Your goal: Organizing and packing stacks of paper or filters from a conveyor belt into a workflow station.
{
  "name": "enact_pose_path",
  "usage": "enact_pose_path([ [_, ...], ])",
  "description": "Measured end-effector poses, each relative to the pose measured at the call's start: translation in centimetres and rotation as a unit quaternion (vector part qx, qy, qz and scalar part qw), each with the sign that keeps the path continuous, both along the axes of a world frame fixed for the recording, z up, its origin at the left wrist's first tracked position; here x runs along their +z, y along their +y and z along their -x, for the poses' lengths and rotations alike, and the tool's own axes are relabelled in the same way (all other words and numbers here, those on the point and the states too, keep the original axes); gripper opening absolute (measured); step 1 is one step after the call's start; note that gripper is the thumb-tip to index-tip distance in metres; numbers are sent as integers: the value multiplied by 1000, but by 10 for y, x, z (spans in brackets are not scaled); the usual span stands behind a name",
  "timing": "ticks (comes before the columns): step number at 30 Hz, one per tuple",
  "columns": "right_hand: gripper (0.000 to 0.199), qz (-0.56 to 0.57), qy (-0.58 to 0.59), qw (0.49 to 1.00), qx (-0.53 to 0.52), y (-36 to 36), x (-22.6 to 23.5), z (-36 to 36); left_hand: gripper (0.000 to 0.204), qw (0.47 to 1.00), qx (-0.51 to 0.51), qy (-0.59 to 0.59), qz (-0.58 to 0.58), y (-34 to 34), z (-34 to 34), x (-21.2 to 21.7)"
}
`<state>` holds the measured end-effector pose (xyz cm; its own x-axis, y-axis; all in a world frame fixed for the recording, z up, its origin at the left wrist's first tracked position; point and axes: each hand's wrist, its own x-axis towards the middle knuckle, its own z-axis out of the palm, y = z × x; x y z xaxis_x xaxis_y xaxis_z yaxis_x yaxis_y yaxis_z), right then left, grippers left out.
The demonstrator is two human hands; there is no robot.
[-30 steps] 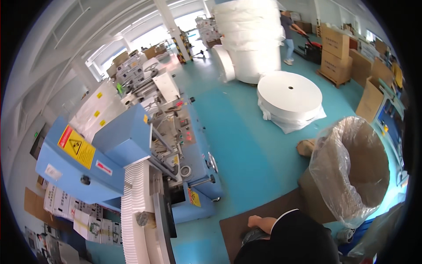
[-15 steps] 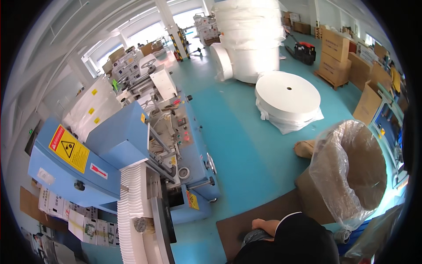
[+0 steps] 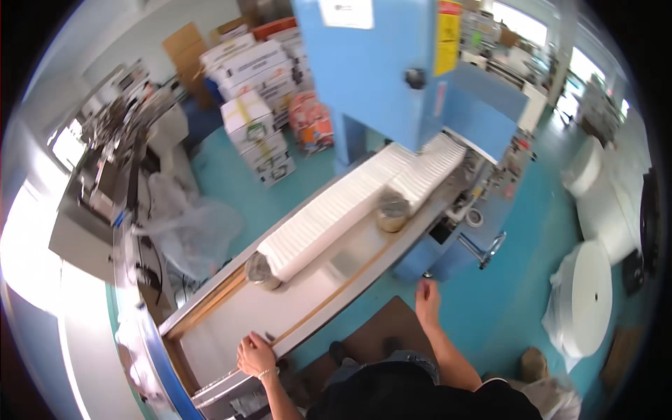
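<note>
My left hand (image 3: pixel 256 355), with loosely curled fingers, is at the near rim of a long pale trough (image 3: pixel 294 318); I see nothing in it. My right hand (image 3: pixel 428 304) hangs in the air near the blue machine's lower corner, fingers curled and apparently empty. Along the trough lies a long row of white folded paper sheets (image 3: pixel 329 210), running under the machine's blue housing (image 3: pixel 378 77). One round weight-like block (image 3: pixel 262 271), wrapped in something brownish, stands against the row's near end. A similar block (image 3: pixel 393 211) stands beside its middle.
White cartons (image 3: pixel 255 126) and a red-patterned bag (image 3: pixel 311 122) stand beyond the trough. Clear plastic sheeting (image 3: pixel 189 224) lies at left. A crank handle (image 3: pixel 492 250) sticks out from the machine. Large white paper rolls (image 3: pixel 584 301) stand at right. A brown mat (image 3: pixel 381 336) lies underfoot.
My view has swung left, bringing the trough and paper row to the middle. My left hand has come into sight at the trough; the right is now raised beside the machine.
</note>
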<state>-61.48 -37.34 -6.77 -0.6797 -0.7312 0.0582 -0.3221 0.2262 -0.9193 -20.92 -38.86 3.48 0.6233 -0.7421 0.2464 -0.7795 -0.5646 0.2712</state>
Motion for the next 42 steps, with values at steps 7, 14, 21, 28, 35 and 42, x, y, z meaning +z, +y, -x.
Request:
enact_pose_path([
  [7, 25, 184, 387, 887, 173, -155, 142, -54, 57, 965, -139, 220, 8, -4, -46, 1],
  [14, 25, -25, 439, 883, 163, -188, 142, -37, 75, 900, -394, 151, 113, -81, -14, 37],
  [21, 23, 13, 325, 934, 151, -255, 171, -4, 86, 855, -428, 288, 61, -153, -13, 37],
  [28, 28, 58, 312, 935, 159, -365, 126, 44, 110, 777, -517, 211, -291, -136, -49, 60],
  [35, 12, 14, 332, 916, 224, -385, 132, 46, 33, 719, -420, 542, -113, -170, -50, -8],
  [42, 15, -40, 399, 883, 244, -391, 137, 31, 64, 743, -415, 499, -161, -151, -55, 24],
])
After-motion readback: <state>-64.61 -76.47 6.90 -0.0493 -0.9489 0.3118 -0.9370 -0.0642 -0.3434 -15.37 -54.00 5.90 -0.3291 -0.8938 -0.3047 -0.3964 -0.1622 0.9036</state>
